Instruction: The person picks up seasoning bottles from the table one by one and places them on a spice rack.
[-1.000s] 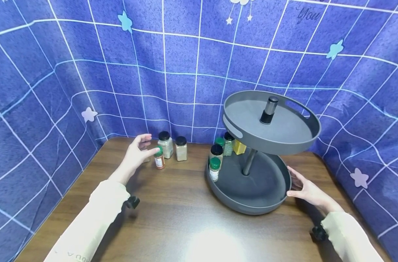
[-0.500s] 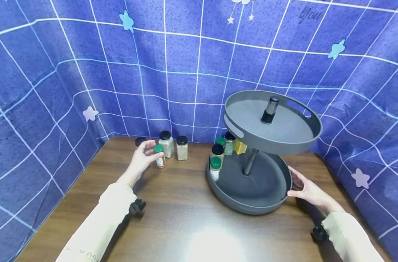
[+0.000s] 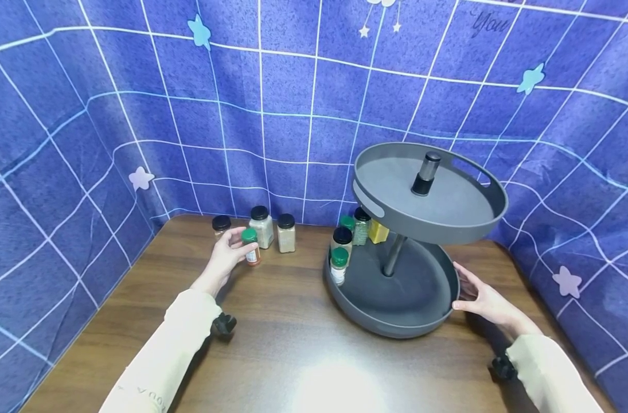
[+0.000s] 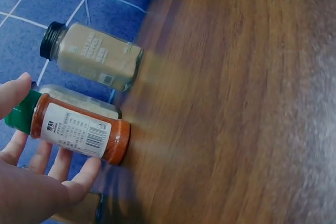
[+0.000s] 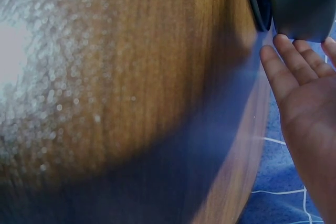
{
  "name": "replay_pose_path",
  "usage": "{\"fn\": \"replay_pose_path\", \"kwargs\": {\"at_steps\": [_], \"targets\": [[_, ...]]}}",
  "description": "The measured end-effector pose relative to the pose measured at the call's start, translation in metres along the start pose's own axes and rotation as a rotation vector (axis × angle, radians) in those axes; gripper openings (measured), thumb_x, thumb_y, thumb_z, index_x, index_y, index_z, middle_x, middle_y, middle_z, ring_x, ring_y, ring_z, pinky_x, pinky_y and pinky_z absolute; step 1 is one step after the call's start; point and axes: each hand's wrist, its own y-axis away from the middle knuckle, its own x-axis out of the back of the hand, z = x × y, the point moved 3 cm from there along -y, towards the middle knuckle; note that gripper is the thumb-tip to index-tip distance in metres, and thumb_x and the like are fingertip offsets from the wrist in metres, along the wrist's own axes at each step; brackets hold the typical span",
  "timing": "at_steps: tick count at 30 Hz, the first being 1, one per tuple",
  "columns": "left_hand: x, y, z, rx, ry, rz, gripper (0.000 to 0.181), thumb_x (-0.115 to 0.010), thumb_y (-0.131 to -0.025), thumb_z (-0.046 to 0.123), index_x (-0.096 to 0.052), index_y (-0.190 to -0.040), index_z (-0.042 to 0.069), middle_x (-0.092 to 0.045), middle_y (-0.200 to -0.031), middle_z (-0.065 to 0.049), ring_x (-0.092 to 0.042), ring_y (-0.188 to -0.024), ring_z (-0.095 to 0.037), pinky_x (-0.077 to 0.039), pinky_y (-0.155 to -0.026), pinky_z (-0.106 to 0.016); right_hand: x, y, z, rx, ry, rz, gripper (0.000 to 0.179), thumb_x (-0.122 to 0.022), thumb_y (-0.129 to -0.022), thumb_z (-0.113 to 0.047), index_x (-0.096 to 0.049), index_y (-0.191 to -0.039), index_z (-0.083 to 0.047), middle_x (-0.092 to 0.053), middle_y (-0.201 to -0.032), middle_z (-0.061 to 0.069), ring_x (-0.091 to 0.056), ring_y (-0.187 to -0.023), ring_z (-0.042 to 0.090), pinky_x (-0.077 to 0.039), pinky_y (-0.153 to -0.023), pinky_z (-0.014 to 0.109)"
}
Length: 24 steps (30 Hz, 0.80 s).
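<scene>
My left hand (image 3: pixel 228 256) is around a small spice jar (image 4: pixel 79 129) with a green cap, orange-red contents and a white label. In the left wrist view its thumb is at the cap and the fingers curve along the jar's other side. The jar stands on the table. On the right, my right hand (image 3: pixel 491 301) touches the outer wall of a grey two-tier turntable rack (image 3: pixel 396 330) with its fingertips. Its fingers look fairly straight in the right wrist view (image 5: pixel 310 87), where only part of the rack shows.
Behind the jar stand black-capped jars: one at left (image 3: pixel 221 223), a larger one (image 3: pixel 262 229) and a tan one (image 3: pixel 287 235). The lower tier holds several jars, including a green-capped one (image 3: pixel 339 267), and a yellow item (image 3: pixel 378 232). The upper tier (image 3: pixel 386 172) overhangs them. A blue patterned curtain (image 3: pixel 288 137) surrounds the table.
My left hand has moved slightly right and closed in around the green-capped spice jar, uncovering the black-capped jar at left. The right hand stays at the rack.
</scene>
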Motion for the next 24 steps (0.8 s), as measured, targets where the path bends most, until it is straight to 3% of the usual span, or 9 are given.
{"fn": "replay_pose_path", "kwargs": {"at_steps": [4,8,12,18,24], "targets": [[-0.001,-0.002,-0.005,0.023,-0.002,0.014,0.063,-0.071,-0.084,0.017,-0.038,-0.137,0.007,-0.045,-0.138,-0.018,-0.051,-0.115,-0.019,-0.048,-0.091,-0.037,-0.001,0.0,0.0,0.0,0.001,0.006,0.087,-0.068,-0.08,0.007,-0.012,-0.146,0.009,-0.038,-0.14,0.02,-0.049,-0.117,-0.005,-0.042,-0.091,0.008],[-0.002,-0.003,-0.005,0.029,-0.012,0.016,0.059,-0.069,-0.086,0.017,-0.039,-0.135,0.005,-0.047,-0.135,-0.018,-0.053,-0.103,-0.012,-0.048,-0.087,-0.034,-0.001,0.0,0.0,-0.008,0.009,0.012,0.087,-0.069,-0.079,0.007,-0.012,-0.146,0.009,-0.035,-0.139,0.029,-0.049,-0.116,-0.005,-0.042,-0.09,0.008],[-0.004,0.001,0.003,0.022,0.01,0.005,0.053,-0.067,-0.087,0.012,-0.04,-0.132,0.002,-0.05,-0.128,-0.016,-0.055,-0.091,-0.006,-0.048,-0.086,-0.038,0.0,0.0,0.0,-0.014,0.013,0.008,0.088,-0.069,-0.079,0.007,-0.012,-0.146,0.008,-0.029,-0.137,0.04,-0.049,-0.116,-0.005,-0.042,-0.09,0.008],[-0.007,0.011,0.017,0.027,0.03,-0.006,0.048,-0.066,-0.087,0.008,-0.042,-0.128,0.002,-0.054,-0.117,-0.009,-0.056,-0.087,-0.003,-0.046,-0.091,-0.047,0.0,0.0,-0.001,-0.016,0.007,0.002,0.088,-0.068,-0.08,0.007,-0.011,-0.146,0.008,-0.027,-0.136,0.041,-0.049,-0.116,-0.005,-0.042,-0.091,0.008],[-0.007,0.014,0.021,0.035,0.027,-0.012,0.047,-0.065,-0.088,0.007,-0.042,-0.128,0.002,-0.055,-0.113,-0.004,-0.055,-0.087,-0.004,-0.045,-0.093,-0.049,-0.001,0.0,-0.001,-0.022,0.001,0.01,0.088,-0.069,-0.079,0.007,-0.012,-0.146,0.009,-0.027,-0.136,0.041,-0.049,-0.116,-0.005,-0.042,-0.09,0.008]]}}
